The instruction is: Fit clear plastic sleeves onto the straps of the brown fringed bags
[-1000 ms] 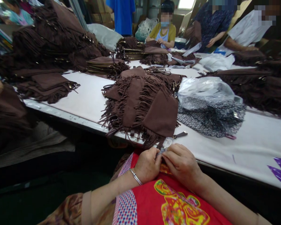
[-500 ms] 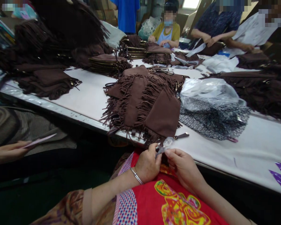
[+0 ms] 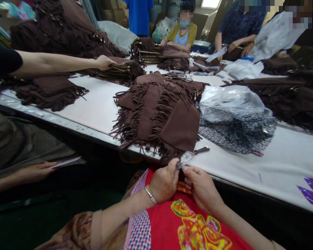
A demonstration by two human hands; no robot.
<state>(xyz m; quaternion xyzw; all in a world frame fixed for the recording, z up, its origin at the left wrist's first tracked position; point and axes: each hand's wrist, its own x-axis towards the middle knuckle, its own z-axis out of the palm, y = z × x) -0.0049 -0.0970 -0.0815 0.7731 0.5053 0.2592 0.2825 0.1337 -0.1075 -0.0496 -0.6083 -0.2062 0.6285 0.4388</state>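
At the table's near edge, my left hand [image 3: 164, 182] is closed on a small piece wrapped in clear plastic [image 3: 185, 158]. My right hand [image 3: 202, 187] pinches the lower end of that piece, its fingertips close to the left ones. What lies inside the plastic is too small to make out. Just beyond my fingers lies a dark brown fringed bag [image 3: 181, 125] on a heap of similar bags, with its fringe hanging to the table edge. A brown leather zip pull [image 3: 202, 150] sticks out to the right of the wrapped piece.
A black-and-white woven bundle under clear plastic [image 3: 237, 128] lies to the right. Stacks of brown bags [image 3: 116, 71] stand further back and left. On the left, a co-worker's hand [image 3: 104, 62] touches a stack, and another hand holds a pale sheet [image 3: 66, 162]. Purple plastic [image 3: 311, 194] sits far right.
A co-worker's arm has come in from the left onto the stack of bags. The hand with the pale sheet has moved right. My hands have barely shifted on the wrapped piece.
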